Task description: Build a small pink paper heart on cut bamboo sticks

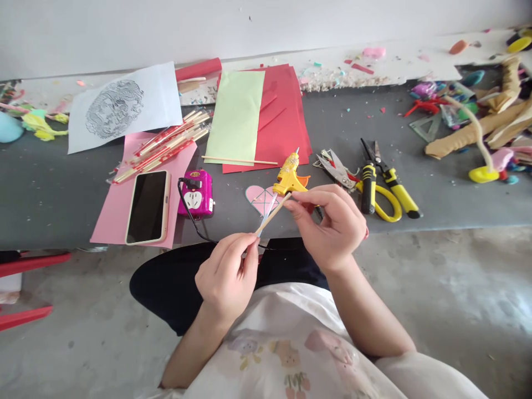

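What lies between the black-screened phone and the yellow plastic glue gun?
The head view shows a black-corded magenta plastic socket box, then a flat pink heart with dark lines.

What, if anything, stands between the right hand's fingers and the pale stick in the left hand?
Nothing visible does: the right hand pinches the far end of the pale stick. The yellow glue gun lies beyond, not between them.
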Demonstrator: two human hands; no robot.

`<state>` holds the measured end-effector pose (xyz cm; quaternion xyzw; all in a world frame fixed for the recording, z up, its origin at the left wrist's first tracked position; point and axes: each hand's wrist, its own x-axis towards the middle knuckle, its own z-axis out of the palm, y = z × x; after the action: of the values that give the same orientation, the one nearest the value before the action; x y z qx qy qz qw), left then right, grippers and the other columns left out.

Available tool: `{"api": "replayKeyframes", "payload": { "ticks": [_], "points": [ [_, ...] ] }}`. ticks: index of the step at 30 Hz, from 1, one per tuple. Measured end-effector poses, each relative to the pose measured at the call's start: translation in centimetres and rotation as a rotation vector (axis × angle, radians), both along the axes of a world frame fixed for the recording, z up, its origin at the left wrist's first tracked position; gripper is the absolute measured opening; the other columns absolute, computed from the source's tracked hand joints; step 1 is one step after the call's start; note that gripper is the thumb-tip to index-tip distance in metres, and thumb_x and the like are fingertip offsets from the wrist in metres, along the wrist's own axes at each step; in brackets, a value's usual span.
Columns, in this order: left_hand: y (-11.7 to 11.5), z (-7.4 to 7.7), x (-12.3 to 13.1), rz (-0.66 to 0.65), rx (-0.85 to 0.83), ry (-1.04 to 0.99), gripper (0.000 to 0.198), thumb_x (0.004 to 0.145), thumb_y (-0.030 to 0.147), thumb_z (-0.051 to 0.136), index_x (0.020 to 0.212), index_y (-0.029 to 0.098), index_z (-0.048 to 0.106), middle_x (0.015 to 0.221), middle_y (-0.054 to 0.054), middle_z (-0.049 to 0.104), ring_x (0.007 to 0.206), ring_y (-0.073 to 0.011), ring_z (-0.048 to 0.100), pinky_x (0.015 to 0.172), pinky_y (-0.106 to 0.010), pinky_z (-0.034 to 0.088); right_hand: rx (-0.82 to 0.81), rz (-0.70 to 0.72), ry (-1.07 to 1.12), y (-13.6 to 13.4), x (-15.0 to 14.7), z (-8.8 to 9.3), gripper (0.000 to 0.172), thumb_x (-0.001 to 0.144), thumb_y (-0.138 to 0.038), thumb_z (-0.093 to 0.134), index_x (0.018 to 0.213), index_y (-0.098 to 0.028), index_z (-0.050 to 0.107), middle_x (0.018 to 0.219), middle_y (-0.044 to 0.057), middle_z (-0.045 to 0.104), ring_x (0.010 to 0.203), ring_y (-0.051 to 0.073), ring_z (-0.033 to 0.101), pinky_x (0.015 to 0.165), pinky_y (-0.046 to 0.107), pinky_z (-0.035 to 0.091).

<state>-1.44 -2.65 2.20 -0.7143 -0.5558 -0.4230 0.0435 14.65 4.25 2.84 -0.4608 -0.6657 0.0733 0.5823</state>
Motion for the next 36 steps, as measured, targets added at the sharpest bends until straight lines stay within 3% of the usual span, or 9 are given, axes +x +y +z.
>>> {"api": "replayKeyframes", "payload": {
  "ticks": [12, 19, 23, 30, 36],
  "points": [
    [0.3, -0.5, 0.1, -0.046, -0.106, -0.016, 0.020, 0.081, 0.003, 0.067, 0.095, 0.018, 0.064, 0.081, -0.001, 0.072, 0.069, -0.0094, 0.069, 0.070, -0.018, 0.052, -0.111, 0.059, -0.016, 0.0, 0.8, -1.2, 0.008, 0.083, -0.016, 0.071, 0.088, -0.022, 0.070, 0.072, 0.001, 0.067, 0.060, 0.014, 0.058, 0.054, 0.029, 0.051],
    [0.7, -0.9, 0.2, -0.037, -0.173, 0.007, 0.015, 0.084, 0.008, 0.066, 0.095, 0.019, 0.064, 0.080, 0.000, 0.072, 0.065, -0.0090, 0.066, 0.065, -0.018, 0.051, -0.233, 0.026, -0.095, -0.9, 2.8, -1.4, 0.005, 0.084, -0.018, 0.067, 0.083, -0.022, 0.069, 0.072, 0.000, 0.066, 0.061, 0.013, 0.058, 0.055, 0.028, 0.049],
    [0.9, -1.2, 0.3, -0.017, -0.185, 0.030, 0.014, 0.085, 0.011, 0.066, 0.097, 0.019, 0.065, 0.080, 0.000, 0.072, 0.063, -0.0089, 0.066, 0.062, -0.018, 0.050, -0.286, -0.079, -0.218, -1.2, 5.4, -1.0, 0.005, 0.085, -0.018, 0.065, 0.083, -0.021, 0.069, 0.074, 0.001, 0.066, 0.061, 0.014, 0.057, 0.056, 0.028, 0.047],
    [1.1, -1.2, 0.5, -0.038, -0.192, 0.047, 0.013, 0.087, 0.013, 0.064, 0.098, 0.019, 0.066, 0.079, 0.000, 0.072, 0.061, -0.0088, 0.065, 0.060, -0.018, 0.048, -0.536, -0.446, -0.467, -0.8, 12.5, -0.7, 0.014, 0.087, -0.031, 0.059, 0.080, -0.023, 0.067, 0.069, 0.003, 0.061, 0.064, 0.019, 0.054, 0.061, 0.034, 0.042],
    [1.4, -1.4, 1.2, -0.055, -0.191, 0.046, 0.013, 0.086, 0.013, 0.064, 0.098, 0.019, 0.065, 0.078, 0.001, 0.071, 0.060, -0.0079, 0.063, 0.058, -0.018, 0.046, -0.732, -0.461, -0.548, -0.2, 14.7, -1.5, 0.026, 0.090, -0.044, 0.054, 0.081, -0.022, 0.065, 0.076, 0.004, 0.062, 0.071, 0.020, 0.057, 0.064, 0.033, 0.040]
  ]
}}
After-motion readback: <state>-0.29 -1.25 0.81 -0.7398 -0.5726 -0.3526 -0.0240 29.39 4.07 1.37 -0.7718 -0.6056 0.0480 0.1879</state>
